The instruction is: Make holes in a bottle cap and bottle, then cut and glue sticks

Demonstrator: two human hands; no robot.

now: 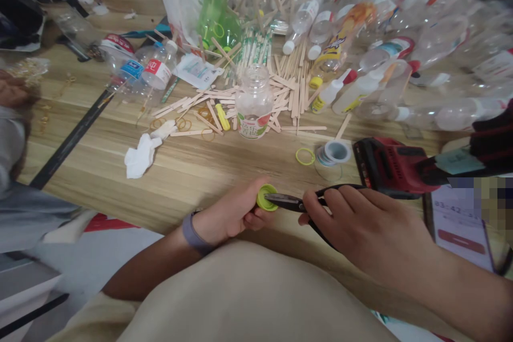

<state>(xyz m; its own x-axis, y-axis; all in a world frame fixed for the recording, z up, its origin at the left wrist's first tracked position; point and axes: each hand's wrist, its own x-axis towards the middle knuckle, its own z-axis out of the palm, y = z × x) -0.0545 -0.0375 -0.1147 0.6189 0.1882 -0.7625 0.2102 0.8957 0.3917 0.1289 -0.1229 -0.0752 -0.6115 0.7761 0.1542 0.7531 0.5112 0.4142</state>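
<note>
My left hand (248,211) grips a yellow-green bottle cap (264,190) with its hollow side turned up. In my right hand (356,219) is a pair of black-handled scissors (286,202), its blades together. Their tip reaches into the cap's hollow; whether it pierces the cap I cannot tell. Beyond my hands lie a thin yellow-green ring (305,156) and a spool of wire (335,154). Further back an uncapped clear jar (256,109) with a fruit label stands upright.
A red and black power tool (393,165) and a phone (460,230) lie at right. Wooden sticks (294,85), a yellow cutter (222,116), crumpled tissue (141,156) and several plastic bottles (385,53) cover the back. Another person's hand (12,90) is at far left.
</note>
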